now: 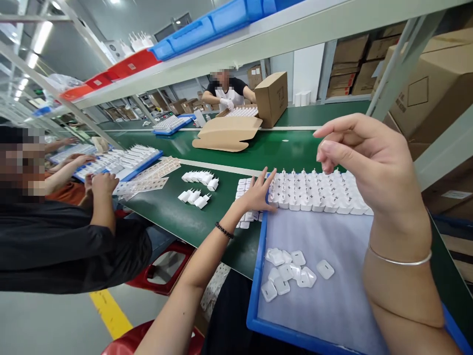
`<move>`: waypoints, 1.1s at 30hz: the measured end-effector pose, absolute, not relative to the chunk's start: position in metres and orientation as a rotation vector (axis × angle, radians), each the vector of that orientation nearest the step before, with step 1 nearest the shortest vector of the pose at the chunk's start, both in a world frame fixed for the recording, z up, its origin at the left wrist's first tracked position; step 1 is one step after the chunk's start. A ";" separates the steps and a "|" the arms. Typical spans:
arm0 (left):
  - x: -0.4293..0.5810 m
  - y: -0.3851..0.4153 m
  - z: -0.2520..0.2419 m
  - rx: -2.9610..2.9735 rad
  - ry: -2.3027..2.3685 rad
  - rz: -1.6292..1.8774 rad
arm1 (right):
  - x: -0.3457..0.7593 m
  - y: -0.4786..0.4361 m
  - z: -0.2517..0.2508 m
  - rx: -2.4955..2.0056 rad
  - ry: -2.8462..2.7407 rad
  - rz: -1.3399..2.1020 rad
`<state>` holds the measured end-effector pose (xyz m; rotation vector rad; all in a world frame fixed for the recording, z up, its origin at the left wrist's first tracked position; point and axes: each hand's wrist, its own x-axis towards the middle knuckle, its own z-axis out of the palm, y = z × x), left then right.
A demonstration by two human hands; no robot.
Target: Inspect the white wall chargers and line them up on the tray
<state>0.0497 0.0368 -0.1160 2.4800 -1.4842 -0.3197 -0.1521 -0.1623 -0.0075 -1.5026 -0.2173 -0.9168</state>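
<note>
Head view: white plugs (318, 195), likely light, stiff and slick, best gripped by their sides, are arrayed at twelve o'clock in the tray (273, 336), flanked by the spread left hand (257, 195) at nine and the raised, loosely curled right hand (377, 155) at two.

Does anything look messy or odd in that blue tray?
Nothing looks clearly damaged. What stands out is the loose heap of small white pieces in the blue tray: they overlap at odd angles, with one piece lying apart, while the white plugs at the far end stand in close rows.
</note>
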 end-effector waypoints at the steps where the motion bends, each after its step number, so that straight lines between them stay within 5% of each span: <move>1: 0.043 0.044 -0.113 2.472 -1.469 -0.243 | -0.153 -0.162 -0.008 -1.530 -0.223 -0.892; 10: 0.007 0.182 -0.139 2.656 -0.828 0.428 | -0.161 -0.166 -0.016 -1.831 -0.172 -0.762; 24: -0.006 0.248 -0.171 2.872 -0.560 0.290 | -0.163 -0.168 -0.016 -2.018 -0.172 -0.789; 33: 0.048 0.248 -0.135 3.074 -0.270 0.434 | -0.169 -0.174 -0.015 -2.067 -0.156 -0.795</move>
